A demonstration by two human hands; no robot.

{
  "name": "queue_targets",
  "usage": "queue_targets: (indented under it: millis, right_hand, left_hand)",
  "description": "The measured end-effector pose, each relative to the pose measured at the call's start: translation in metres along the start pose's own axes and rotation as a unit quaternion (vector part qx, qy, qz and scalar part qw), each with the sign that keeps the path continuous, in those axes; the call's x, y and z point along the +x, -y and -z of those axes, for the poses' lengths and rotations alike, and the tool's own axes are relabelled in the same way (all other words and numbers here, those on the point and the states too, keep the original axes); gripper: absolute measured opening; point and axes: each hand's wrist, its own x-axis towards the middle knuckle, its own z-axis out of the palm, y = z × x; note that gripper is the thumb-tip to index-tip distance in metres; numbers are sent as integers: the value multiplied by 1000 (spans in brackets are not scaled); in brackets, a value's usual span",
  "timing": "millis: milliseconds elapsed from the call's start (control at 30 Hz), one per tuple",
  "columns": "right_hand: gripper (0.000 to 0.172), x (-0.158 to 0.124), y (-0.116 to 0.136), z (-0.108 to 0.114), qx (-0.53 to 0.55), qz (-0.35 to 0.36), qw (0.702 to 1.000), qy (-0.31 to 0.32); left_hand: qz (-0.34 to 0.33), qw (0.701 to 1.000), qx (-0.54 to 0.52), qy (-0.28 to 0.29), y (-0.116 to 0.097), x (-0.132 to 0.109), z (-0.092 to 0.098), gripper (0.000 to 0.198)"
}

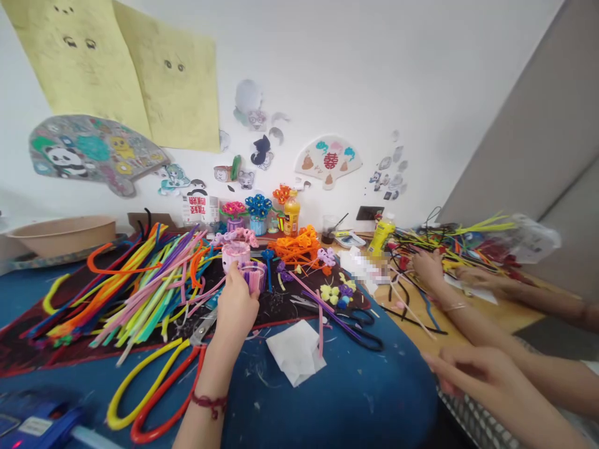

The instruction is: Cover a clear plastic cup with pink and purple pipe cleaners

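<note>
My left hand [236, 315], with a dark red cord bracelet at the wrist, is closed on a small purple striped pot [255, 275]. The hand covers part of the pot, and I cannot tell whether it is lifted. Just behind it stands a pale pink pot [236, 252] with pink fuzzy flowers on top. My right hand [486, 371] is raised at the lower right, fingers loosely apart, with nothing visible in them. Below the left hand lie scissors [159, 386] with yellow and red handles. A white tissue [297, 352] rests to its right.
Many coloured pipe cleaners [150, 287] are heaped at left. A blue glue gun [47, 421] lies lower left. Black-handled scissors [362, 327], pipe-cleaner flowers [330, 293] and a yellow bottle [292, 213] are around. At right, another person's hands [430, 268] work over a wooden tabletop [416, 327].
</note>
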Motion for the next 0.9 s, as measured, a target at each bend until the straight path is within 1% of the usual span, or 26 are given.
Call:
queue_targets:
  millis: [33,100,133,167,200,233,267,300,333,367,400,467,533,633,733,833,900]
  right_hand:
    - [45,-8,-14,-3,-26,-24,999,29]
    - [17,-19,-32,-12,-58,-52,996,49]
    - [14,-22,-34,-16,-70,-72,994,44]
    - [18,-23,-32,-19,-82,-95,990,71]
    - [32,-22,-25,-22,-82,-97,987,101]
    - [40,-19,-16,-24,-69,-65,990,108]
    - [44,-13,-4,-26,-61,-23,994,89]
    - [43,-5,9,-28,-49,22,996,72]
    - [38,4,22,-31,-27,71,996,55]
    - [27,15,34,-35,-13,100,994,35]
    - [20,26,44,-41,-11,114,993,18]
    - [18,50,59,-54,-23,134,991,-14]
    - [18,72,67,-69,-58,133,989,-36]
    - [14,92,73,-90,-166,112,978,-62]
    - [10,97,76,-101,-241,91,964,-61]
    - [12,94,79,-107,-273,81,956,-75]
    - [13,93,80,-107,-281,80,953,-84]
  left_hand:
    - [-3,1000,4,-3,1,0,-1,64]
    - [-11,1000,11,-15,3,0,-1,62]
    - [-15,1000,15,-22,3,-1,-1,62]
    - [-20,999,19,-28,4,-1,-1,61]
    - [-24,999,23,-32,4,-2,0,61]
    - [-27,999,28,-36,4,-3,1,61]
    - [-32,998,32,-38,4,-4,1,61]
    - [-36,998,36,-39,4,-4,2,61]
    - [-41,998,40,-40,4,-5,2,60]
    - [-45,997,43,-41,5,-6,3,60]
    - [-48,997,44,-44,5,-7,3,60]
    - [-52,996,43,-53,5,-8,4,58]
    - [-52,996,36,-68,5,-9,6,53]
    - [-51,994,13,-97,1,-9,12,43]
    - [-42,991,-18,-127,-3,-9,19,35]
    - [-34,988,-50,-142,-6,-11,23,30]
    - [-35,987,-74,-138,-7,-12,24,28]
